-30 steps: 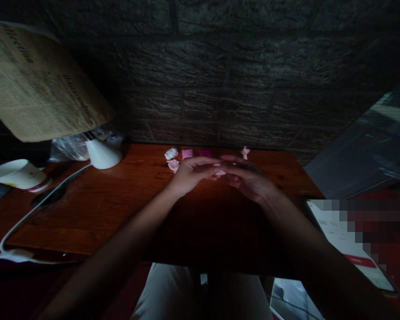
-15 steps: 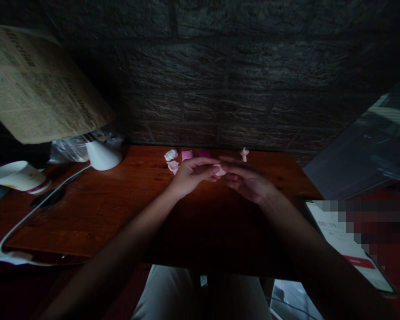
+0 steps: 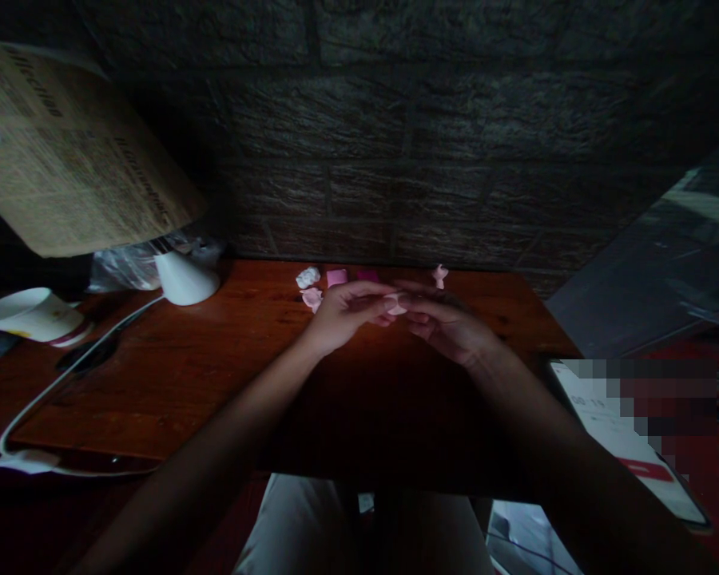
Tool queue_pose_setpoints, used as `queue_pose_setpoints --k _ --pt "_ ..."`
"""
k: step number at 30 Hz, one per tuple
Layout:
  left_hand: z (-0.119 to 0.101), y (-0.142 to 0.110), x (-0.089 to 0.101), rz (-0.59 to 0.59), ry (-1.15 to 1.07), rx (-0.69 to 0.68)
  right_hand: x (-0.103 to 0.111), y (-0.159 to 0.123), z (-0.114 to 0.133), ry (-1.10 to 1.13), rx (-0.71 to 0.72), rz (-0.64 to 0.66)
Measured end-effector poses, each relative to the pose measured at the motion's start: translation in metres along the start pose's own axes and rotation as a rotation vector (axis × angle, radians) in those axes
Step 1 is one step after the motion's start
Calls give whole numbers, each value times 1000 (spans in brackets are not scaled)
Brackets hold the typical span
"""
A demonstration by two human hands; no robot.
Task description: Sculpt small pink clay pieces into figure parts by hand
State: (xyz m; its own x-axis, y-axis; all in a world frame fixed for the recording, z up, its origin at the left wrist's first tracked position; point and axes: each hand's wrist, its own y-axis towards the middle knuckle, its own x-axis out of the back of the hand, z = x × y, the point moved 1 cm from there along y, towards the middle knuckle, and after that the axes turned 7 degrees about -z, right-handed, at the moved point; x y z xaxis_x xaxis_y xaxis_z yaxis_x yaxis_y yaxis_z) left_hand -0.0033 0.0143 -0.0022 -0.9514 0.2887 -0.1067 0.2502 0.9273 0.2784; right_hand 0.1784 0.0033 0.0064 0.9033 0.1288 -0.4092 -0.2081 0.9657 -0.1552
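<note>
Pale-pink rounded piece (image 3: 396,304) (quantity: one) is pinched over the brown wooden table (image 3: 216,343) by closed-in fingertips of left hand (image 3: 346,313) and right hand (image 3: 446,321); one white crumpled lump (image 3: 307,277) is positioned beyond.

From far away I see a dim room with a dark wall (image 3: 359,144) of big, rough blocks, and a brown wooden table (image 3: 204,375) right by it. A lamp (image 3: 89,160) with words on its tan shade stands on the left, and a flat grey panel (image 3: 641,275) slants on the right. The table's left side looks brighter, while its near middle is almost black.
</note>
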Motion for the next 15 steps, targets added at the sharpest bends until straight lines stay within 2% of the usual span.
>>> queue_pose_setpoints --k 10,15 --pt "2 0 1 -3 3 -10 3 0 0 -1 13 20" --pt "5 0 1 1 -15 4 2 1 0 68 -4 10"
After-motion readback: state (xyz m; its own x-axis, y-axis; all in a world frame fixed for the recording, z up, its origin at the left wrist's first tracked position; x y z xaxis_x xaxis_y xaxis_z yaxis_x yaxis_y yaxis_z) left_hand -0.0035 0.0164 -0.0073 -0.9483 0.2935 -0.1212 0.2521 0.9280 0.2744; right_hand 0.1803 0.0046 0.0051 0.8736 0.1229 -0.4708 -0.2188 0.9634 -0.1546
